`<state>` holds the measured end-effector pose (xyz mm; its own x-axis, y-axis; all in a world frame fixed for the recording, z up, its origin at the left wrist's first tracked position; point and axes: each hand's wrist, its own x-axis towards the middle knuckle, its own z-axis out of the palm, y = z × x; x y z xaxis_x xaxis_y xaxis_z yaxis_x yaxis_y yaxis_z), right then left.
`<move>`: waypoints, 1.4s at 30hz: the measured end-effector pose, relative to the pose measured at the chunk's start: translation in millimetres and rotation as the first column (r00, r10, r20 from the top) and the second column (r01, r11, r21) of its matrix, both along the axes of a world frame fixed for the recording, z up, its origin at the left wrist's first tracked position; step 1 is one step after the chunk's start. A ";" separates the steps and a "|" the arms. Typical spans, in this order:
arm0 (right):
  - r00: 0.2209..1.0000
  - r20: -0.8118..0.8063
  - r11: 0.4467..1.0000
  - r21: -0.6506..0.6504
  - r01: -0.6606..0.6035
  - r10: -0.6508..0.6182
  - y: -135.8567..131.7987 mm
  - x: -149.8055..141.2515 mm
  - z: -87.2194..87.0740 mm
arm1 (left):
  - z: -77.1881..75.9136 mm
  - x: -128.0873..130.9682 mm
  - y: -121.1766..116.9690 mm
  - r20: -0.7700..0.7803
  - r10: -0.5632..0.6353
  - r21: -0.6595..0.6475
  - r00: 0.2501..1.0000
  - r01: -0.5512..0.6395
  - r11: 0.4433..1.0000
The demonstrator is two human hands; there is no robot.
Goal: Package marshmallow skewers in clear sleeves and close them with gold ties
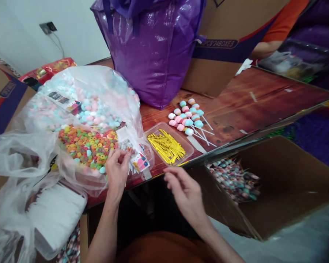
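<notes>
My left hand [117,170] is closed, its fingertips pinched at the near edge of a small stack of printed clear plastic bags [141,160]. Beside it, ring-shaped gummy candies [84,144] in orange, green and yellow fill an open clear bag. My right hand [185,191] hovers off the table's front edge, fingers loosely bent and apart, with nothing visible in it. Just beyond it, gold twist ties [167,146] lie in a shallow clear plastic tray [190,149]. Several marshmallow skewers [186,118] on white sticks lie behind the tray.
Pastel marshmallows [94,109] fill a big clear bag at the left. White sticks [53,215] fill a container below it. A purple bag [153,47] and a cardboard box [211,69] stand behind. Wrapped candies [233,179] lie in an open carton [290,182]. Another person's arm [268,45] shows at right.
</notes>
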<state>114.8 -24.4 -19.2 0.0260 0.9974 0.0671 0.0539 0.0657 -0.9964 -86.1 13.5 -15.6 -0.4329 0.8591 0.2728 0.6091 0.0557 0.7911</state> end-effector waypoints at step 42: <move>0.471 0.775 0.894 0.443 0.070 -0.421 128.3 54.1 23.0 | 26.9 59.6 -4.4 0.991 0.082 -0.051 0.104 -0.276 0.960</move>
